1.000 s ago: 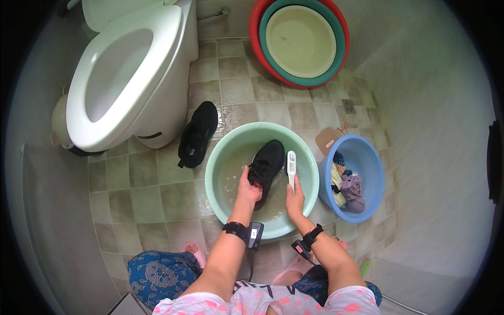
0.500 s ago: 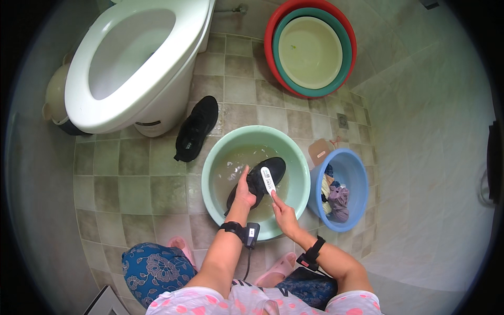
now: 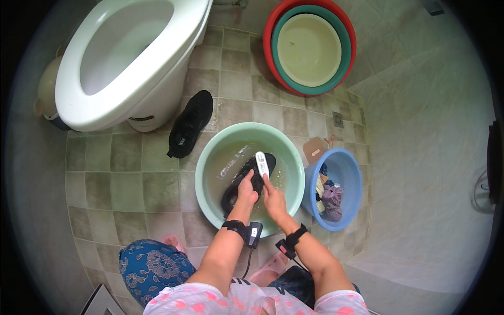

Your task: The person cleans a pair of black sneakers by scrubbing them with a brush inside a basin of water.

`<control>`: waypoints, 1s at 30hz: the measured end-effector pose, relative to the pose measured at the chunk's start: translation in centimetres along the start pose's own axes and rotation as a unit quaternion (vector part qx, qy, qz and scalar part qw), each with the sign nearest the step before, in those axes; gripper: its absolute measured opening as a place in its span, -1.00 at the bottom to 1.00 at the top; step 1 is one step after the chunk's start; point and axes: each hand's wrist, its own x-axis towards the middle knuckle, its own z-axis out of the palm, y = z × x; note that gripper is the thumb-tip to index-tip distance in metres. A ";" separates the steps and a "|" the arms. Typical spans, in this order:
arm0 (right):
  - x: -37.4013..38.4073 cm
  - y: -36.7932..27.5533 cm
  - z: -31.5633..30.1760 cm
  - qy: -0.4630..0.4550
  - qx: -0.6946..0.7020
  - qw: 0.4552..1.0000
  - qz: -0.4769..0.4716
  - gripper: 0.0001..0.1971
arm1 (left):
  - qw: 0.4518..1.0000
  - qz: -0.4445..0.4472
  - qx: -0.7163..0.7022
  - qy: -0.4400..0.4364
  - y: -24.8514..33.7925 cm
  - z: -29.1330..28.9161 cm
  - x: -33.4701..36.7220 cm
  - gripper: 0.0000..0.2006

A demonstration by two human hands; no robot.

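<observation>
A black shoe (image 3: 231,194) lies tilted in murky water inside a pale green basin (image 3: 295,173). My left hand (image 3: 247,189) grips the shoe along its middle, with the thumb up. In my right hand (image 3: 274,200) is a white-handled brush (image 3: 261,161), pressed against the shoe's upper side near its far end; the bristles are hidden beneath the handle. Another black shoe (image 3: 191,125) rests on the tiled floor, left of and beyond the basin.
A blue bucket (image 3: 353,176) holding crumpled cloths (image 3: 332,201) stands right of the basin, by a tan flat piece (image 3: 314,150). Nested red, teal and cream basins (image 3: 348,47) sit at the back. A white toilet (image 3: 70,94) occupies the far left. A floor drain (image 3: 338,120) lies near the right wall.
The shoe has shifted left and slightly lower in the basin. My right hand and the brush have moved left and farther away, closer to my left hand. The whole view has shifted slightly.
</observation>
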 end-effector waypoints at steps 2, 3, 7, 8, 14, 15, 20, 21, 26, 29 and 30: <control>-2.3 1.0 0.8 0.004 0.037 0.999 -0.025 -0.57 | 1.000 -0.008 0.001 -0.012 -0.2 -0.6 0.1 -0.74; -3.3 0.9 0.7 -0.011 0.048 0.999 -0.019 -0.55 | 1.000 -0.002 0.008 0.024 -0.1 -0.5 -0.1 -0.74; -1.9 0.5 -0.7 -0.050 -0.097 0.993 -0.035 -0.49 | 0.997 0.019 -0.002 0.080 0.0 0.0 -0.4 -0.73; -0.3 0.9 -1.0 -0.049 -0.098 0.993 -0.035 -0.49 | 0.997 0.031 -0.008 0.073 -0.2 0.2 -0.5 -0.72; 2.8 1.3 -0.7 0.011 -0.135 0.991 -0.006 -0.52 | 0.997 0.054 -0.018 0.059 -0.5 0.2 0.0 -0.73; 1.0 1.1 0.3 0.000 -0.072 0.997 -0.019 -0.52 | 0.997 0.045 -0.024 0.061 -0.2 -0.5 0.5 -0.72; -3.4 1.0 0.3 -0.035 0.018 0.999 -0.009 -0.52 | 0.993 0.030 -0.001 0.113 0.2 0.7 -1.4 -0.72; -2.1 1.3 -0.2 -0.034 -0.027 0.999 -0.002 -0.53 | 0.994 0.037 -0.006 0.105 0.2 1.0 -1.6 -0.70; 3.3 1.5 -1.4 -0.012 -0.069 0.997 0.040 -0.56 | 0.989 0.086 -0.005 0.116 -0.9 2.7 -1.6 -0.62; 2.6 0.7 0.2 -0.007 -0.004 1.000 0.027 -0.55 | 0.963 0.171 0.091 0.186 -0.7 3.1 -1.4 -0.64; 2.1 0.7 0.8 -0.007 0.002 1.000 0.026 -0.55 | 0.962 0.175 0.095 0.187 -0.7 2.9 -1.0 -0.64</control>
